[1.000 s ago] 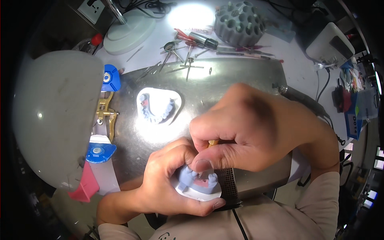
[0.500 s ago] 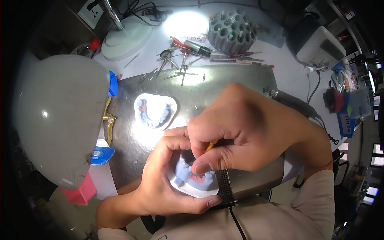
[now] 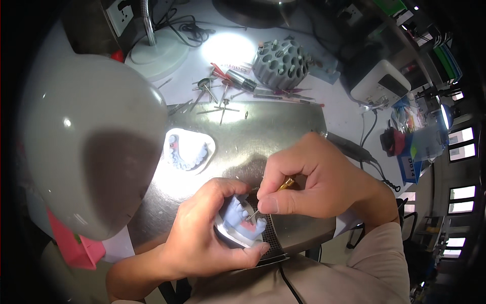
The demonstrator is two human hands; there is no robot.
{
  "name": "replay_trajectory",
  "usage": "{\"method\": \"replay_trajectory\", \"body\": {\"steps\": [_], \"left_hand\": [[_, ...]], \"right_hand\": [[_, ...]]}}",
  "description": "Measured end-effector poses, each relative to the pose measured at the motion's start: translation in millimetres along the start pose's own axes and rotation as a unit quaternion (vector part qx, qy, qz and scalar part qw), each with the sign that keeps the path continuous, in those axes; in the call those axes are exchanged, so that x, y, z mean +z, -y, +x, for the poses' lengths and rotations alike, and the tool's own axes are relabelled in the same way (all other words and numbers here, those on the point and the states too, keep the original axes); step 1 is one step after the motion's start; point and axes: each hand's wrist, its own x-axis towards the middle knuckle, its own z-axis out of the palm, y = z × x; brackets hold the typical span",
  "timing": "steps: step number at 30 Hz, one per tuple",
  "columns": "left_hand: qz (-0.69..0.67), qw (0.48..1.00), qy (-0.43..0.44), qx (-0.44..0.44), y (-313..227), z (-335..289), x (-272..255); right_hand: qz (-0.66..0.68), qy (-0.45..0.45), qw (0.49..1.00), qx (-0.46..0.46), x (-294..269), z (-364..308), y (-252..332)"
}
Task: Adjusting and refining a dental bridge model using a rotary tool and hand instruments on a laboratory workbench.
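Note:
My left hand (image 3: pixel 195 238) is wrapped around a blue-grey dental model (image 3: pixel 237 215) on a white base, with a pink gum area (image 3: pixel 248 226) between its teeth. Above it, my right hand (image 3: pixel 309 185) pinches a thin hand driver (image 3: pixel 287 183) with a gold-coloured handle. Its slim metal shaft points down at the gap by the pink area; whether the tip touches there I cannot tell. A second dental model (image 3: pixel 188 151), white-based with blue-grey teeth, lies on the metal plate (image 3: pixel 283 116) beyond my left hand.
A large pale dome-shaped cover (image 3: pixel 96 142) takes up the left side. Several small rotary tools (image 3: pixel 223 107) lie at the plate's far edge, near a grey bur holder (image 3: pixel 281 66). A dark handpiece (image 3: pixel 352 147) rests right of the plate. A perforated grille (image 3: pixel 272 235) lies beneath my hands.
My right hand has turned and shifted slightly right and down, so the driver's shaft and more of its gold handle now show. The left hand still holds the model. The whole view has shifted.

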Motion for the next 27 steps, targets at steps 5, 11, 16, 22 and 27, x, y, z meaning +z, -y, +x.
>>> {"method": "replay_trajectory", "body": {"steps": [5,11,16,22,27], "left_hand": [[-0.024,0.999,0.003,-0.036,0.0,-1.1,3.0],[-0.039,0.991,-0.119,0.054,2.9,1.0,5.1],[-0.127,0.977,-0.170,0.007,1.8,3.1,1.4],[-0.150,0.969,-0.182,-0.069,-10.1,4.2,-5.4],[-0.029,0.978,-0.195,0.069,10.1,0.7,-8.6]], "right_hand": [[-0.094,-0.123,0.987,-0.039,-20.3,7.2,-20.7],[-0.394,-0.060,0.915,-0.066,-38.1,14.5,-58.8],[-0.432,-0.105,0.880,-0.169,-35.8,52.3,-54.0],[-0.521,-0.015,0.836,-0.171,-29.5,70.1,-57.5],[-0.374,-0.067,0.902,-0.205,-30.3,69.9,-50.4]]}}
